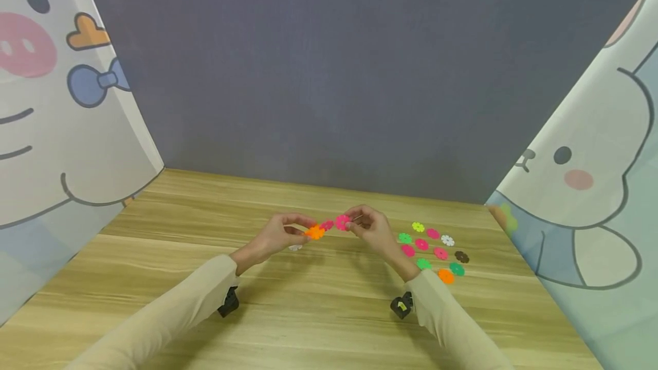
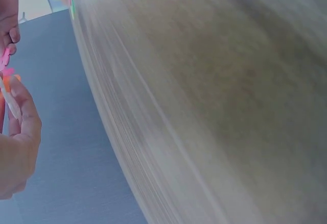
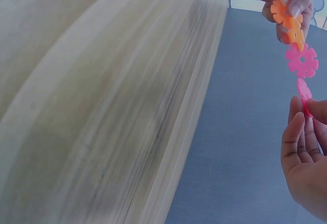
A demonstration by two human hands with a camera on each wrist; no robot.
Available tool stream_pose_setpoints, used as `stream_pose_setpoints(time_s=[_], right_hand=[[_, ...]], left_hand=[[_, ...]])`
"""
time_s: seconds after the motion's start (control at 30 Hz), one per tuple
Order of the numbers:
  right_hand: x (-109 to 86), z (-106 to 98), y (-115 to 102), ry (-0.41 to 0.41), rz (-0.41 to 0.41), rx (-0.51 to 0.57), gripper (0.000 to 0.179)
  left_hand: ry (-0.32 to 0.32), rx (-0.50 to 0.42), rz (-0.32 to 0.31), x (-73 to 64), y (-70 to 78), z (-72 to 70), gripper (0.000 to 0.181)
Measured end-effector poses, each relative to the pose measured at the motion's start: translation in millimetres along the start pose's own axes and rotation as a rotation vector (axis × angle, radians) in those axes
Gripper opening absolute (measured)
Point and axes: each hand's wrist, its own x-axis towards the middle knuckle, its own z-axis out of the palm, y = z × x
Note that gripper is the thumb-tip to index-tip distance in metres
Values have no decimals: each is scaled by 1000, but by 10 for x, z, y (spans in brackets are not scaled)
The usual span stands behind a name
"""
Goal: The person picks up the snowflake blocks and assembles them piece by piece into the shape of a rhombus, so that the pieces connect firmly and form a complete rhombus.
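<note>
Left hand (image 1: 277,236) pinches the orange part of a short chain (image 1: 316,233); right hand (image 1: 373,228) pinches a pink disc (image 1: 341,222). Both pieces are up over the table (image 1: 308,318), between the hands. To join disc and chain well, the grip probably wants to sit close behind each notch, with the two planes crossed, notch facing notch, and the push straight along the chain. The chain's long axis crosses left to right, rising slightly, its pink end (image 3: 296,55) pointing at the disc. In the right wrist view the disc stands nearly edge-on, crosswise to that end; whether the two touch is hard to tell.
</note>
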Motion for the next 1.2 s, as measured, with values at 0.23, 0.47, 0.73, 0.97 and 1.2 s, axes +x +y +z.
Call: stream_pose_setpoints(time_s=[0.23,0.47,0.73,0.97,1.2], right_hand=[[22,14,7,-8,1,10,19],[23,9,-16,-16,24,43,20],[32,2,-24,-27,54,56,22],[79,14,269,-23,46,40,21],[44,1,115,-30,45,50,20]], left_hand=[[-22,-4,-2,-4,1,0,36],[-17,5,-6,10,-7,0,37],[-19,0,-4,21,-23,1,36],[-9,7,-13,11,-11,10,35],[6,48,-1,5,-4,14,37]])
